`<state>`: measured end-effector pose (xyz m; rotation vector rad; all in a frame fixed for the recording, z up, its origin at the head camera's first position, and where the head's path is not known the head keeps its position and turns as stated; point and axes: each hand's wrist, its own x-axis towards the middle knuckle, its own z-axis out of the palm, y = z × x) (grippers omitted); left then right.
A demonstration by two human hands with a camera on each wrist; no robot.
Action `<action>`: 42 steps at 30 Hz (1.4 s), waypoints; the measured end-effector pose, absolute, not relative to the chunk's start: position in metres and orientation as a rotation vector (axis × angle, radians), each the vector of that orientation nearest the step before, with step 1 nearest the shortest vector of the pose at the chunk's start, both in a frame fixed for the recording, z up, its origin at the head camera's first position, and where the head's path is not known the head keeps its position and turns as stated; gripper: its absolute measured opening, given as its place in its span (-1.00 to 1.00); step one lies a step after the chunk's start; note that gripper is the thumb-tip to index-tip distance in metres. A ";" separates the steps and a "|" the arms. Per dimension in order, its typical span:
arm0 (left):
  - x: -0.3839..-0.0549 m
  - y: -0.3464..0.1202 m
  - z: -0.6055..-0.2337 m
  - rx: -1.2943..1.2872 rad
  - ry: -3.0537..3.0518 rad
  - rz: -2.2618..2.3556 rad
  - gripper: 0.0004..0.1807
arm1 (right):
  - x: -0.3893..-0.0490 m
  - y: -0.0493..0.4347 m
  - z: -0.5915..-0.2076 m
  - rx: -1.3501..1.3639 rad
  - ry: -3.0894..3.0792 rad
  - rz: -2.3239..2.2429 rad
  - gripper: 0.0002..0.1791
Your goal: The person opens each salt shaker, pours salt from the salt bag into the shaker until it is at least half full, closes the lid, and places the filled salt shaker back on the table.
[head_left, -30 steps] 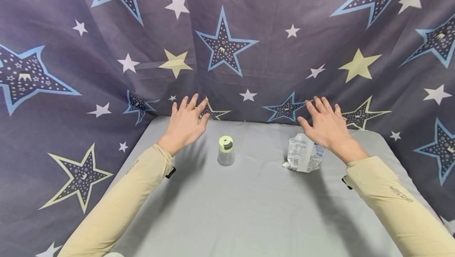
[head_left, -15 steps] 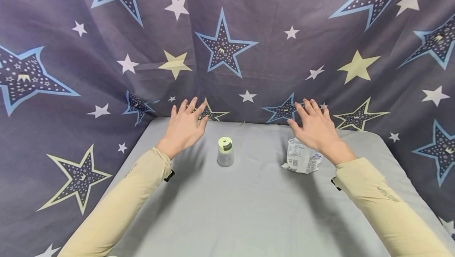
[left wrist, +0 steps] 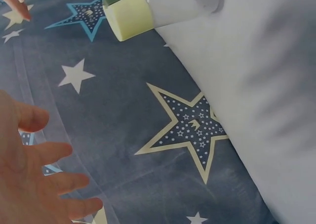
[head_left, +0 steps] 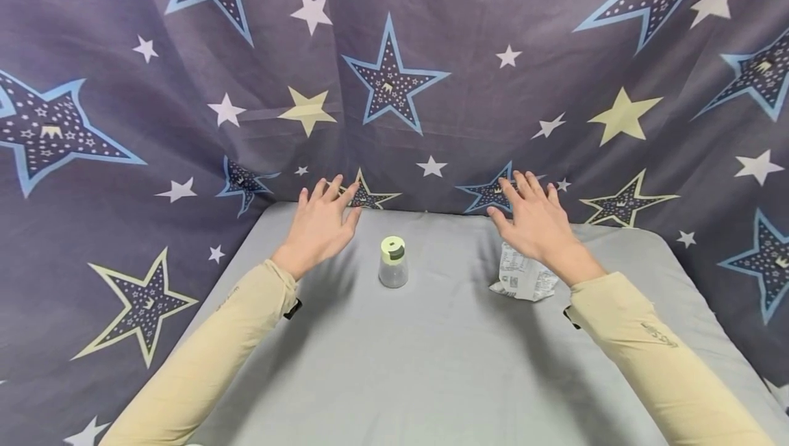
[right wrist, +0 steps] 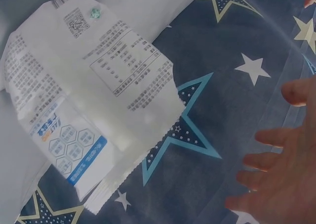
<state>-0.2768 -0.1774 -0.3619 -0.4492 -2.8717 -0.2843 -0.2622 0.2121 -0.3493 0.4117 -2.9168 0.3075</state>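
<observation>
Small clear plastic bottle with the pale green flip cap point(head_left: 392, 262) stands upright on the grey tabletop point(head_left: 431, 357), about midway between the two hands and a little nearer than both of them. Left hand point(head_left: 322, 224) hovers over the far left part of the table, fingers spread and straight, gripping nothing at all. The bottle sits just to its right and slightly nearer, long axis vertical, cap up, with the cap's small dark tab facing right. In the left wrist view the green cap point(left wrist: 127, 14) shows near the top edge, apart from the outstretched fingers point(left wrist: 49, 150), so there's clear air between hand and bottle.

Over on the other side, right hand point(head_left: 535, 222) is likewise splayed and holding nothing, floating above the far edge of the crinkled white printed packet with the blue label point(head_left: 522, 275). From the right wrist view that packet point(right wrist: 89, 105) lies flat under the palm side, propped partly against the star-patterned dark blue backdrop cloth point(head_left: 394, 55), fingertips point(right wrist: 276, 135) well off it.

By my reading the left hand is slightly the closer one to the bottle, while the right is closest to the packet. Both beige sleeves point(head_left: 209, 357) stretch forward from the near edge
</observation>
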 end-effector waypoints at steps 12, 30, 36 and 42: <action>-0.271 -0.182 -0.371 -0.452 -2.866 -0.291 -0.35 | -0.263 0.201 -0.351 0.448 -2.914 0.336 -0.19; -0.263 -0.186 -0.387 -0.445 -2.860 -0.324 -0.34 | -0.266 0.179 -0.356 0.494 -2.875 0.400 -0.19; -0.262 -0.186 -0.395 -0.449 -2.858 -0.352 -0.33 | -0.266 0.175 -0.358 0.495 -2.902 0.389 -0.20; -0.260 -0.185 -0.400 -0.447 -2.870 -0.360 -0.31 | -0.266 0.171 -0.361 0.510 -2.907 0.400 -0.21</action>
